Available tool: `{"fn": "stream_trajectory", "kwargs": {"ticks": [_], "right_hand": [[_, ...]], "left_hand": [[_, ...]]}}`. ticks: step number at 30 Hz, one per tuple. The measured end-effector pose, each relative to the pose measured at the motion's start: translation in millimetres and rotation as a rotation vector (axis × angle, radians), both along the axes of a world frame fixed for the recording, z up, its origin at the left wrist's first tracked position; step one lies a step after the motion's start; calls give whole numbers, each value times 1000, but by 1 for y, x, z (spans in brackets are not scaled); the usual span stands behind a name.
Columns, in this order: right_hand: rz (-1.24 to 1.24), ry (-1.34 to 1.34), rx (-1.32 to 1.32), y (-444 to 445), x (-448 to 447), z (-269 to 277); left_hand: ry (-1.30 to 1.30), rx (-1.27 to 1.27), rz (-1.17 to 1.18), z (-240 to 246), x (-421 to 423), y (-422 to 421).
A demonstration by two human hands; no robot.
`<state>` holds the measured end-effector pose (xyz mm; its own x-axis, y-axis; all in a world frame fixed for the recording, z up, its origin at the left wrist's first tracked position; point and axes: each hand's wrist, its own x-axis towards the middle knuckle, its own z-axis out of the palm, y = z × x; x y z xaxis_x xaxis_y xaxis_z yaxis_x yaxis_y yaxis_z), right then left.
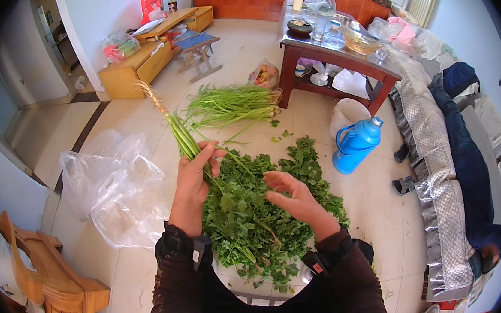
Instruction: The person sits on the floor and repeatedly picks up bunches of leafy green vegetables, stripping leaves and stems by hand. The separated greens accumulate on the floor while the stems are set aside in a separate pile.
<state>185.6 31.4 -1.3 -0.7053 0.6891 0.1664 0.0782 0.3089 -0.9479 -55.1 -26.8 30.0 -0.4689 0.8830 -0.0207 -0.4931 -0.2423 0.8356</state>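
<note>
My left hand (197, 178) is closed around a bunch of celery (183, 133), its pale roots pointing up and away to the left. One thin stalk slants from that hand down towards the right. Below both hands lies a broad heap of green celery leaves (242, 211). Over the heap's right part, my right hand (291, 195) is held with fingers apart and nothing in it. Farther off on the tiled floor is a pile of bare celery stalks (233, 105), with root ends to the right.
A crumpled clear plastic bag (121, 200) lies on the left. Right of the leaves are a blue thermos flask (356, 145) and a white bucket (346, 110). Beyond stand a dark red table (335, 51) and a folding stool (197, 48). A covered sofa (437, 193) lines the right.
</note>
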Motion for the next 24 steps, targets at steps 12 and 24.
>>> {"fn": "stream_trajectory", "kwargs": {"ticks": [12,24], "right_hand": [[-218,-72,237,-10,-14,-18],[-160,-34,-20,-12,-8,-16]], "left_hand": [[-59,-8,38,-1,-5,0],[-66,-36,49,-2,-6,1]]}}
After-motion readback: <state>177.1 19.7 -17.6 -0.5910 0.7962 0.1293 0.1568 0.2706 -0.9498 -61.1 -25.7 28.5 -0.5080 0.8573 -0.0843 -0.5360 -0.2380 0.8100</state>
